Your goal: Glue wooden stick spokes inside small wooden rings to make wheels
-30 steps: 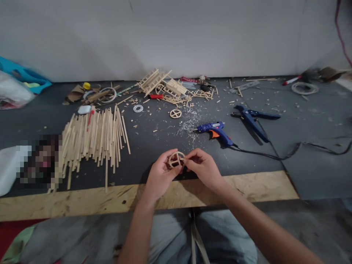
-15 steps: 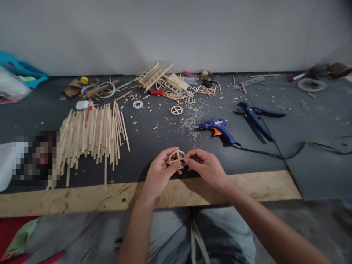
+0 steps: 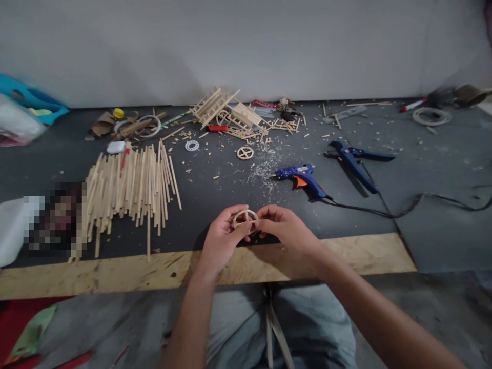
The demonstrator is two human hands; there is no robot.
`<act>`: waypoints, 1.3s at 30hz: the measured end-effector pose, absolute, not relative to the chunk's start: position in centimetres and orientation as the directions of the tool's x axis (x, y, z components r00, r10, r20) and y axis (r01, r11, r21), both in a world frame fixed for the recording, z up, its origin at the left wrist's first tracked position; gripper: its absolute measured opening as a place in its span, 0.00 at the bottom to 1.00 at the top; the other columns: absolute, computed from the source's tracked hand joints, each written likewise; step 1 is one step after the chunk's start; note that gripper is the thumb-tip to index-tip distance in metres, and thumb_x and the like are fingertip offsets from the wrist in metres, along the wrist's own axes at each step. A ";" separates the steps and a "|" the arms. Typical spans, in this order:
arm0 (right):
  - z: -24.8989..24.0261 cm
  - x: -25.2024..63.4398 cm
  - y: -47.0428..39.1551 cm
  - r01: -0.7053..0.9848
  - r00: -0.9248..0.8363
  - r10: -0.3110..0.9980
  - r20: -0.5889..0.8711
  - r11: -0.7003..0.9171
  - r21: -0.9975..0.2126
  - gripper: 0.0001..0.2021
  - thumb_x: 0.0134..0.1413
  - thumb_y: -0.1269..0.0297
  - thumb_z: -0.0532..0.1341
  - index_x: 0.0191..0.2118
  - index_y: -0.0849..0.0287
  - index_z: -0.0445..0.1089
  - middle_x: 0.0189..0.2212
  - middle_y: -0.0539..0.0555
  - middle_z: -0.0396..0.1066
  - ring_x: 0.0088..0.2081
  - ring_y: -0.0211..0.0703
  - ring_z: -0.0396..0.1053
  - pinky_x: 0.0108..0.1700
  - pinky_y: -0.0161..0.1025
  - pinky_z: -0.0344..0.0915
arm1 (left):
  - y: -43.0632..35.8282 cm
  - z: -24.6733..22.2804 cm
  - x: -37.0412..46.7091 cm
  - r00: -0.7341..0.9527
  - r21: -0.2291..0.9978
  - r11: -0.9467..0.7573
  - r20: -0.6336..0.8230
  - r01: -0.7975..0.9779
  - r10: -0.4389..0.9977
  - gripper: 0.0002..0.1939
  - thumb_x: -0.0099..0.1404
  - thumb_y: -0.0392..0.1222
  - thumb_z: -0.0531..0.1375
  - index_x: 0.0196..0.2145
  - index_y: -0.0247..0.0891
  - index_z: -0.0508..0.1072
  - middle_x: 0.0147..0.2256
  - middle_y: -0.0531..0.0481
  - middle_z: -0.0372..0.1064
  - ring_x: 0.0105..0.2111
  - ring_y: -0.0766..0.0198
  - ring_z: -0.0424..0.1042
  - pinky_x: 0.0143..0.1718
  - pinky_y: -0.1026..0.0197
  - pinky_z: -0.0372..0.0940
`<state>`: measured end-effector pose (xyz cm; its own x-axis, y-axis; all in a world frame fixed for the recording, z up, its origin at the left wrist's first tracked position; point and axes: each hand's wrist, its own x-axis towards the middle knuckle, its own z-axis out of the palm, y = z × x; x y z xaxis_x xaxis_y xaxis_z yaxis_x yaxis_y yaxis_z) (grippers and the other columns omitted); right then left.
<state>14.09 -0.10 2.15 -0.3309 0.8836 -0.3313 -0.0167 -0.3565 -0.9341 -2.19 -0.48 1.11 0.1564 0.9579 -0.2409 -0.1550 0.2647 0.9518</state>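
Observation:
My left hand (image 3: 221, 231) is closed around the left and lower side of a small wooden wheel (image 3: 239, 213), a ring with thin spokes held above the near part of the table. Its thumb lies across the wheel's lower part. At the wheel's right side, my right hand (image 3: 282, 225) pinches the end of a small wooden stick (image 3: 253, 222) that lies across the ring like a spoke; the fingertips partly hide it. A finished-looking spoked wheel (image 3: 245, 153) rests on the table beyond my hands. To the right lies a blue glue gun (image 3: 295, 173) with an orange trigger.
Many wooden sticks (image 3: 132, 184) lie in a pile at left. Blue cutters (image 3: 355, 161) and the glue gun's cable (image 3: 369, 209) are at right. A wooden stick model (image 3: 215, 107), offcuts and a white ring (image 3: 192, 146) lie farther back. Glue strands (image 3: 265, 166) litter the middle.
My right hand has moved slightly left, bringing the stick's pinched end closer against the wheel. The wheel is tilted a little differently. The whole view has shifted slightly.

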 end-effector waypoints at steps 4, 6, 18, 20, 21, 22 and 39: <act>2.8 14.4 0.1 -0.064 -0.390 0.833 -0.393 -0.450 -0.891 0.05 0.48 0.64 0.61 0.30 0.60 0.69 0.27 0.49 0.70 0.30 0.34 0.66 0.35 0.34 0.62 | -0.6 1.1 -2.2 0.164 0.951 0.258 -0.231 -0.169 0.959 0.18 0.54 0.39 0.65 0.43 0.38 0.71 0.32 0.53 0.70 0.25 0.71 0.67 0.25 0.68 0.65; 2.8 14.6 0.1 -0.089 -0.418 0.814 -0.403 -0.479 -0.874 0.05 0.48 0.64 0.62 0.30 0.60 0.69 0.28 0.50 0.70 0.30 0.34 0.66 0.36 0.34 0.62 | -0.6 1.1 -2.2 0.171 0.950 0.256 -0.227 -0.177 0.959 0.17 0.54 0.39 0.65 0.43 0.39 0.71 0.31 0.53 0.70 0.25 0.72 0.67 0.25 0.68 0.64; 2.7 14.6 0.1 -0.072 -0.447 0.814 -0.371 -0.446 -0.892 0.07 0.49 0.62 0.61 0.31 0.61 0.71 0.28 0.51 0.71 0.31 0.35 0.66 0.37 0.35 0.63 | -0.6 0.9 -2.5 0.200 0.943 0.275 -0.237 -0.186 0.951 0.15 0.54 0.38 0.64 0.41 0.39 0.71 0.30 0.53 0.70 0.23 0.73 0.66 0.24 0.67 0.63; 2.7 14.6 0.2 -0.068 -0.436 0.816 -0.378 -0.449 -0.891 0.07 0.49 0.62 0.61 0.30 0.60 0.70 0.27 0.50 0.70 0.30 0.34 0.66 0.37 0.34 0.63 | -0.6 0.7 -2.5 0.203 0.944 0.271 -0.233 -0.189 0.951 0.15 0.55 0.37 0.64 0.41 0.39 0.71 0.31 0.53 0.70 0.23 0.73 0.66 0.24 0.68 0.62; 2.7 14.6 0.2 -0.067 -0.428 0.818 -0.383 -0.452 -0.890 0.07 0.48 0.62 0.62 0.29 0.60 0.70 0.26 0.49 0.69 0.30 0.34 0.66 0.37 0.34 0.63 | -0.6 0.7 -2.5 0.203 0.944 0.269 -0.230 -0.190 0.952 0.15 0.55 0.37 0.64 0.41 0.39 0.71 0.32 0.53 0.70 0.23 0.73 0.65 0.24 0.68 0.62; 2.7 14.6 0.2 -0.068 -0.420 0.821 -0.388 -0.454 -0.888 0.07 0.47 0.62 0.62 0.29 0.60 0.70 0.26 0.49 0.69 0.29 0.34 0.66 0.37 0.34 0.63 | -0.6 0.7 -2.5 0.202 0.945 0.266 -0.228 -0.191 0.952 0.15 0.55 0.37 0.64 0.41 0.39 0.71 0.32 0.54 0.70 0.23 0.73 0.65 0.24 0.68 0.62; 2.3 14.3 -0.4 -0.026 -0.369 0.889 -0.272 -0.302 -0.953 0.09 0.51 0.61 0.60 0.38 0.58 0.69 0.33 0.52 0.72 0.33 0.37 0.68 0.38 0.36 0.65 | -0.6 0.8 -2.3 0.142 0.954 0.235 -0.211 -0.184 0.967 0.15 0.54 0.38 0.64 0.41 0.38 0.70 0.31 0.54 0.70 0.22 0.74 0.66 0.24 0.68 0.62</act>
